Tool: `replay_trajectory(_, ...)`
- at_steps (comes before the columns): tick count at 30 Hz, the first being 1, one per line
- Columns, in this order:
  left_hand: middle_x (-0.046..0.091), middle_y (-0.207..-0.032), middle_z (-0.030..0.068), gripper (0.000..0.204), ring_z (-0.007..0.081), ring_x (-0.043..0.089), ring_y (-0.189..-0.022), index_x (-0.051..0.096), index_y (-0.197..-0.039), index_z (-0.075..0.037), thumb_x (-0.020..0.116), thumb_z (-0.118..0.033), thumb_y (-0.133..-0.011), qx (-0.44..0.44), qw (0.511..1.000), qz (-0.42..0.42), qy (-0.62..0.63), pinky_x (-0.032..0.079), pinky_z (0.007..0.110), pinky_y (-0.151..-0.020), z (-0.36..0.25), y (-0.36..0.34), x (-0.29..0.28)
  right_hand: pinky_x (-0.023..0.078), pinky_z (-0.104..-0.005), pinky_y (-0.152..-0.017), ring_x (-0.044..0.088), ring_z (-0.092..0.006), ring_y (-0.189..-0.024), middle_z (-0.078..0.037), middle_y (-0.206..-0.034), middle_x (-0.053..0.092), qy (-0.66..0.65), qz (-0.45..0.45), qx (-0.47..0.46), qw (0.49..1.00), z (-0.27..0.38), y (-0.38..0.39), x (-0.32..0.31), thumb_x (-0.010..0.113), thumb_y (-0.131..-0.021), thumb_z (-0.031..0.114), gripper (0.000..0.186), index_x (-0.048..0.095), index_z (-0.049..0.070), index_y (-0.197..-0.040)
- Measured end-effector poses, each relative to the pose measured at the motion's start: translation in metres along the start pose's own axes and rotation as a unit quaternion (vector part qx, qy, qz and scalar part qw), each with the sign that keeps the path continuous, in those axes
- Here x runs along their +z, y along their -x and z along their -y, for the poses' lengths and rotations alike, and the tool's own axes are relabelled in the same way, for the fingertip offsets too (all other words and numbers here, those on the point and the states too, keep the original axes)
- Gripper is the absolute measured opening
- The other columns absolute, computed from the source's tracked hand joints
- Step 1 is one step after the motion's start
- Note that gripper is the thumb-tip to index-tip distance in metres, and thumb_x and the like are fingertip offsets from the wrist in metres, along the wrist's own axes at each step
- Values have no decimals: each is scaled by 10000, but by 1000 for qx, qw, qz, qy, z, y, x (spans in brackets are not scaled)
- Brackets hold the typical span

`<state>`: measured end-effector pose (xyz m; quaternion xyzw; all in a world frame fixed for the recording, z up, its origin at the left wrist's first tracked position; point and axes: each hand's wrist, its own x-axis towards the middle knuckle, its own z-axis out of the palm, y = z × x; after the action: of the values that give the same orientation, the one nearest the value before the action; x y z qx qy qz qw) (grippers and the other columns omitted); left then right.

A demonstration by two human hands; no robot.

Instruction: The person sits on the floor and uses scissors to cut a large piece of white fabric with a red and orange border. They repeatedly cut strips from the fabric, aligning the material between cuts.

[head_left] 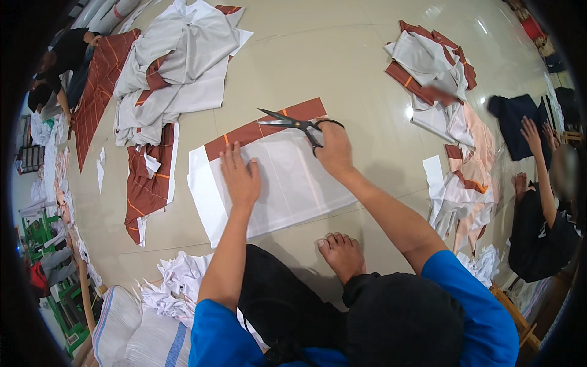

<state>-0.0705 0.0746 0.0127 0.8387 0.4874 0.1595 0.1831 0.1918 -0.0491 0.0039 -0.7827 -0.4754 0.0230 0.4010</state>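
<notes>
Scissors (296, 123) with black handles are in my right hand (334, 149), their blades parted and pointing left over the cloth's far edge. My left hand (240, 177) lies flat with fingers spread on a white sheet (287, 183), near its left side. Under the sheet's far edge shows brown fabric (247, 133) with orange stripes. A white piece (200, 183) sticks out at the left of the layers. The layers rest on the tiled floor in front of my bare foot (342, 255).
Heaped grey and brown fabric (177, 61) lies far left, with a brown striped piece (148, 183) nearer. More fabric piles (428, 61) lie at the right. White scraps (177, 281) and woven sacks (143, 336) sit near left. Other people (541, 226) work at both sides.
</notes>
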Motion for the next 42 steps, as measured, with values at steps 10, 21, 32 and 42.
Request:
replay_trajectory(10,292,-1840,235,734,537,188,-1700,389,-1765,-142,611,-405,-1117,66,994,69,-50,163,668,-1370,5,-11,-2,564,-479,-1049,691,-387,-1228,-162,-1305,754,61,-9,-41,997,-90,-30,-64,936,-902,229,478,678,-1,-1232)
replay_trajectory(21,283,-1847,226,730,527,191,-1703,364,-1777,-160,590,-409,-1129,113,990,62,-64,163,651,-1378,-24,-38,31,594,-446,-1012,736,-364,-1175,-150,-1302,781,85,-51,-4,995,-124,-46,-109,968,-894,281,541,677,-24,-1234)
replay_trajectory(32,263,-1856,221,733,502,159,-1719,341,-1786,-150,566,-396,-1134,92,990,68,-86,123,647,-1387,-23,-31,28,566,-341,-758,700,-170,-799,-92,-863,739,-103,-14,242,965,-25,89,-151,944,-941,324,428,718,-19,-1061)
replay_trajectory(42,254,-1858,228,736,501,157,-1721,310,-1797,-146,543,-388,-1143,84,990,69,-92,104,656,-1386,-27,-29,31,533,-323,-635,669,-132,-659,-65,-743,710,-292,216,521,773,17,231,-223,831,-1050,411,445,695,29,-867)
